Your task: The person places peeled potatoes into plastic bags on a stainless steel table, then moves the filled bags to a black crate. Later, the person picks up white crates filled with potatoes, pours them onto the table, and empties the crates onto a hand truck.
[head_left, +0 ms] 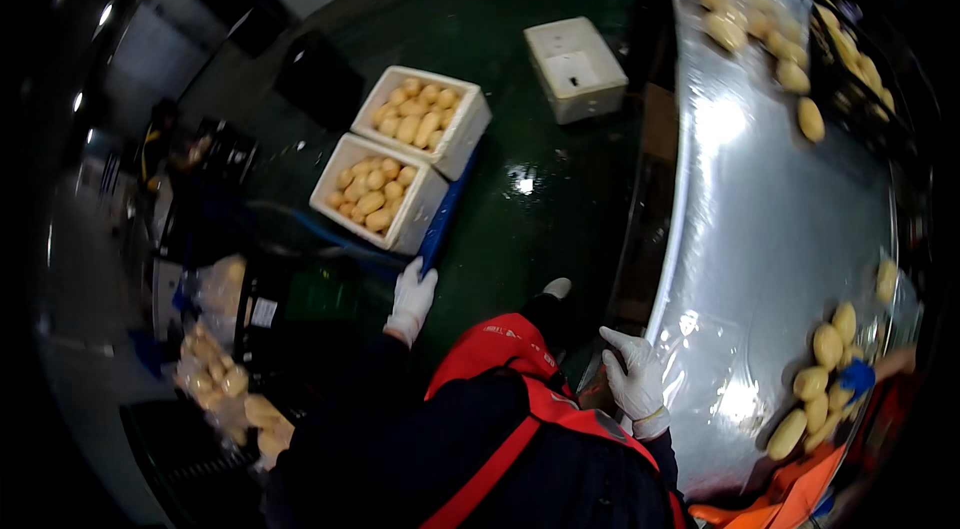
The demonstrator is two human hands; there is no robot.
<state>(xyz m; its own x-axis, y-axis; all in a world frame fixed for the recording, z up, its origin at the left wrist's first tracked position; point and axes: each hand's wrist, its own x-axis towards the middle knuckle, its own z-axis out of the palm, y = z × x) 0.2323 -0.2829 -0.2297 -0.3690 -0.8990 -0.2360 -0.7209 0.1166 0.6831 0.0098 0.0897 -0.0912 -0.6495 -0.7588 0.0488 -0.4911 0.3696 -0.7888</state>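
My left hand [412, 301], in a white glove, reaches to the near corner of a blue cart or pallet [444, 217]; whether its fingers grip the edge cannot be told. Two white foam boxes, a nearer one [427, 208] and a farther one [469, 116], stand on the blue base, both filled with peeled potatoes [371, 187]. My right hand [636, 373], also gloved in white, is beside the rim of a steel table [780, 229] with its fingers apart and nothing in it. Peeled potatoes [816, 379] lie at the table's near right, others at its far end.
A white foam box [585, 82] stands on the wet green floor [517, 244]. At the right, a co-worker's blue-gloved hand [855, 380] touches potatoes. Bagged potatoes [210, 371] and dark crates [180, 446] are at the left. A black crate [862, 93] of potatoes adjoins the table.
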